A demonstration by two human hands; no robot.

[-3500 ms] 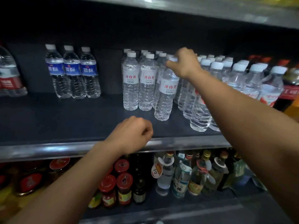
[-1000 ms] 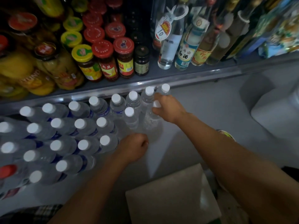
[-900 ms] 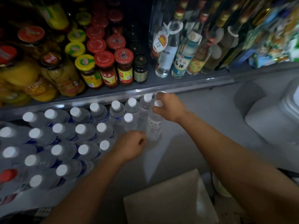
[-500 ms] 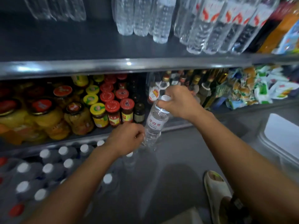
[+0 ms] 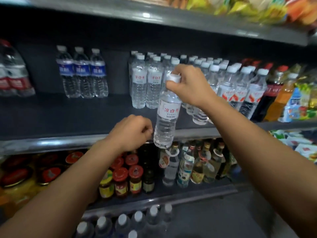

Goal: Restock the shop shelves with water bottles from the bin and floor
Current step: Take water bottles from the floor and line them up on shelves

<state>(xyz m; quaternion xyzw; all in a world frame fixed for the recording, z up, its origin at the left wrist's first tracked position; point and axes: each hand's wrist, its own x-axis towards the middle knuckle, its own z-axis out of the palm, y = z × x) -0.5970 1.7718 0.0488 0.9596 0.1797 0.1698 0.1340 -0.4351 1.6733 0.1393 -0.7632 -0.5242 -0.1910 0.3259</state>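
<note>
Head view: one clear ribbed plastic water bottle hangs from the right hand (pinched at its white cap)
Left hand curled, holding nothing; three blue-labelled bottles stand on the dark shelf.

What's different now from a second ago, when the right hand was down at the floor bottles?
The right hand took a water bottle by the neck from the floor group and raised it to the front of the water shelf, not yet set down. The left hand rose too, curled and holding nothing as before. The shelf rows look unchanged.
</note>
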